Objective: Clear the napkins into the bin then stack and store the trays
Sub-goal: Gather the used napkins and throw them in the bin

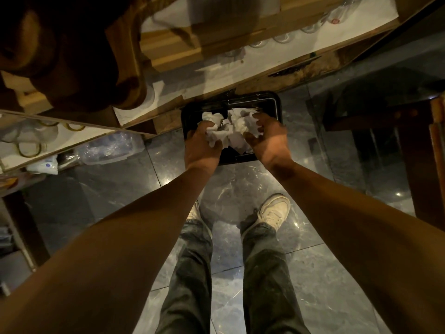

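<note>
A black rectangular bin (274, 102) stands on the floor against a wooden counter, straight below my outstretched arms. A bunch of crumpled white napkins (231, 127) hangs over its opening, pressed between both hands. My left hand (201, 150) grips the left part of the bunch, fingers curled into the paper. My right hand (269, 141) grips the right part, fingertips spread along its far edge. The inside of the bin is dark and mostly hidden by the napkins. No tray is in view.
The wooden counter (277, 78) runs across the top, with glasses (283, 38) on a paper-lined shelf. A lower shelf at left holds mugs (30, 147) and plastic bags (110, 147). My shoes (274, 212) stand on the glossy dark tile floor. Dark furniture (395, 138) is at right.
</note>
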A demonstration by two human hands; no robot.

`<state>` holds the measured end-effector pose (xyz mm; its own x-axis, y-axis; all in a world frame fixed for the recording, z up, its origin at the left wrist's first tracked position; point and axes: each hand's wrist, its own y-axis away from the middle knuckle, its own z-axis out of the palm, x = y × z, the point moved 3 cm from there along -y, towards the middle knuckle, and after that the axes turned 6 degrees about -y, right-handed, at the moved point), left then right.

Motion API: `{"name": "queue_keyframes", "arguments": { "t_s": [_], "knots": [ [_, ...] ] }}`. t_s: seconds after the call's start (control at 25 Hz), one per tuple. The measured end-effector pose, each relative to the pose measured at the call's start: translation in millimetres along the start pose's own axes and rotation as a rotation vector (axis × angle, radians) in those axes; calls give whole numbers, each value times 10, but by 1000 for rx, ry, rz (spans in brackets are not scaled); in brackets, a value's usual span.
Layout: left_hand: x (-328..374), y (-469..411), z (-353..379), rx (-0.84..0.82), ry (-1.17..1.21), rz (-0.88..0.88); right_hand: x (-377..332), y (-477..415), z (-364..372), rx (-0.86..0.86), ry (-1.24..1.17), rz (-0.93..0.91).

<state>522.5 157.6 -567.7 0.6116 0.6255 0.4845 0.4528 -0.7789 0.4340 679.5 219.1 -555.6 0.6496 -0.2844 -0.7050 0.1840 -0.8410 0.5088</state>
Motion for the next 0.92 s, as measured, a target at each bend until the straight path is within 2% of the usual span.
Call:
{"name": "queue_keyframes", "arguments": {
  "t_s": [0.24, 0.4, 0.64, 0.84, 0.92],
  "knots": [
    [56, 189, -150, 1, 60, -53, -122, 250, -156, -26, 123, -86],
    [236, 400, -403, 22, 34, 23, -359, 441, -316, -29, 192, -111],
    [683, 875, -997, -25, -88, 143, -858, 920, -761, -42, 334, -264],
    [1059, 1510, -1586, -39, -175, 390, -1340, 1508, -1195, -41, 452, -372],
    [1195, 1767, -1852, 1, -208, 427, -1552, 1768, -1391, -50, 542, -445]
  ]
}}
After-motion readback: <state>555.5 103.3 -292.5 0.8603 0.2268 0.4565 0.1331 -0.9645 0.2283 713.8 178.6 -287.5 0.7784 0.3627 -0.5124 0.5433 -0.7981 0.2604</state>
